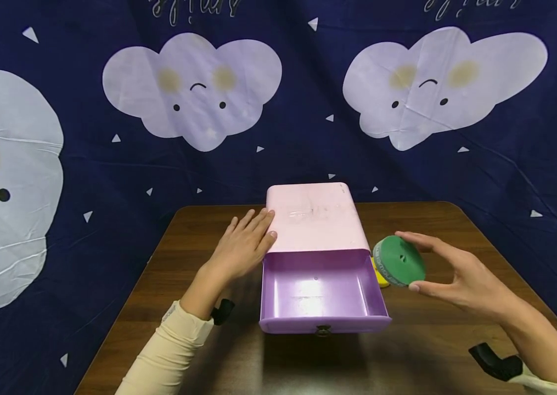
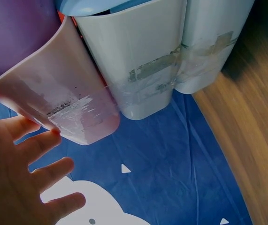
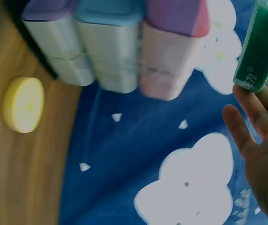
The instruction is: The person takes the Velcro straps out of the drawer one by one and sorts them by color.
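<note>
A small drawer cabinet stands on the table, its pink top casing above a purple drawer that is pulled out and has nothing in it. My left hand rests with straight fingers against the casing's left edge. In the left wrist view, fingers touch the pink casing. To the right of the drawer, my right hand pinches a green round disc between thumb and fingers. White lettering runs along the disc's rim, also visible in the right wrist view.
A yellow round disc lies on the wooden table right of the cabinet, mostly hidden in the head view. Below the pink casing are two whitish casings. A dark blue cloth with clouds hangs behind the table.
</note>
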A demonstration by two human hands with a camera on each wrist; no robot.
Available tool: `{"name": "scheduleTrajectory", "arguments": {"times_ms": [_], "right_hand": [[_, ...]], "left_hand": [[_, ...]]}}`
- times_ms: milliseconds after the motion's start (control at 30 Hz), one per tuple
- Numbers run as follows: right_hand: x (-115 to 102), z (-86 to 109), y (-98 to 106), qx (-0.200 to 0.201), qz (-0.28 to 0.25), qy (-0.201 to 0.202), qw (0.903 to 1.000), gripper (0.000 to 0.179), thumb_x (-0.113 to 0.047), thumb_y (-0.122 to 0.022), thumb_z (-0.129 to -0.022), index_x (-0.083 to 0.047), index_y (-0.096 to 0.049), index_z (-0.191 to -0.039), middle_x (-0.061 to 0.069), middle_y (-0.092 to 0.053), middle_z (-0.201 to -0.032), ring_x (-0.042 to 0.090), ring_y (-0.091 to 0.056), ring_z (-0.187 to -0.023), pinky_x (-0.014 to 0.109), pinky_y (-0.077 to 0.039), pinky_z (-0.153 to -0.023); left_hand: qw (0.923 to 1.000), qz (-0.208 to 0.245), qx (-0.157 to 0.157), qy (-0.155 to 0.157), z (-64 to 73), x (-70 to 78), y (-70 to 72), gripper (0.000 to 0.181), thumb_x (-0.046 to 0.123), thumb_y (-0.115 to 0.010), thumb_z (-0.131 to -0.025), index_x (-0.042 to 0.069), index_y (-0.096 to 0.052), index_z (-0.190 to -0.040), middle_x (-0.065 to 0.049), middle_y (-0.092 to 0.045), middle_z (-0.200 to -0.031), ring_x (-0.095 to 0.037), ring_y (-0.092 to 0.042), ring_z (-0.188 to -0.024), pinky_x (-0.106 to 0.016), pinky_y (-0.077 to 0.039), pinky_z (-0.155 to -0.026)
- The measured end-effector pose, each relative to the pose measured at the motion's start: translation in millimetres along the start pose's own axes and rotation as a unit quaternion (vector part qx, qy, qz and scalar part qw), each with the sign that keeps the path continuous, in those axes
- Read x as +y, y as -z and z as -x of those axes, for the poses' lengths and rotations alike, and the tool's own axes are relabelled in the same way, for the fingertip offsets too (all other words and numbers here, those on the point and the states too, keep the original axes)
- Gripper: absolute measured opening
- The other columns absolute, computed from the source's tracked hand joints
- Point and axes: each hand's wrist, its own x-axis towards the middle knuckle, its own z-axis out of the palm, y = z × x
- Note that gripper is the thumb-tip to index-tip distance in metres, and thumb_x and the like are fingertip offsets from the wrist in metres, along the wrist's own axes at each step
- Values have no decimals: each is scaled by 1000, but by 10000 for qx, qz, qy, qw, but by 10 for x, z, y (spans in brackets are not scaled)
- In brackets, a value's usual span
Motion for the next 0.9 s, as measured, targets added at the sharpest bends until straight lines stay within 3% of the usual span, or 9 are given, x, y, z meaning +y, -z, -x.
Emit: {"name": "scheduleTrajectory", "arguments": {"times_ms": [100, 267, 400, 500, 633, 900], "right_hand": [[131, 160, -101, 134, -54, -521, 9985, 84, -4, -84, -66, -12, -44, -140, -3, -55, -135, -7, -51, -111, 2, -34, -91], [398, 361, -352, 296, 148, -995, 9945, 79, -12, -84, -69, -16, -47, -138, 1, -59, -129, -11, -50, -106, 2, -37, -84], [563, 493, -567, 142, 467, -1335, 9898, 72, -24, -82, -71, -16, -50, -135, 3, -63, -120, -6, -51, -99, 14, -44, -76], [663, 553, -717, -74, 608, -1495, 9869, 70, -31, -81, -73, -12, -51, -133, 5, -64, -116, 6, -55, -95, 24, -48, -71], [771, 607, -872, -325, 597, -1755, 9821, 68, -34, -80, -74, -8, -51, -130, 12, -65, -117, 19, -60, -94, 26, -49, -69], [891, 650, -1068, -513, 818, -1759, 9797, 62, -30, -81, -71, -5, -55, -121, 11, -66, -109, 17, -59, -88, 27, -46, -67]], "left_hand": [[10000, 27, -4, 3, -5, 0, -5, 57, 50, -20, -101, 25, -19, -152, 2, -18, -159, -26, -14, -148, -54, -10, -119], [10000, 32, -19, 35, -4, 1, -9, 57, 51, -21, -101, 25, -19, -152, 1, -20, -159, -26, -14, -148, -54, -10, -119], [10000, 48, -33, 15, -4, 14, 4, 57, 51, -21, -101, 25, -19, -152, 1, -20, -159, -26, -14, -148, -54, -10, -119], [10000, 56, -38, 12, -1, 11, 7, 57, 51, -21, -101, 25, -19, -152, 1, -19, -159, -26, -14, -148, -54, -9, -119], [10000, 63, -34, 15, -1, 9, 7, 57, 51, -21, -101, 25, -19, -152, 2, -19, -159, -26, -14, -148, -54, -9, -119], [10000, 0, -29, 4, -12, 3, -7, 57, 51, -20, -101, 25, -19, -152, 2, -19, -159, -26, -14, -148, -54, -10, -119]]}}
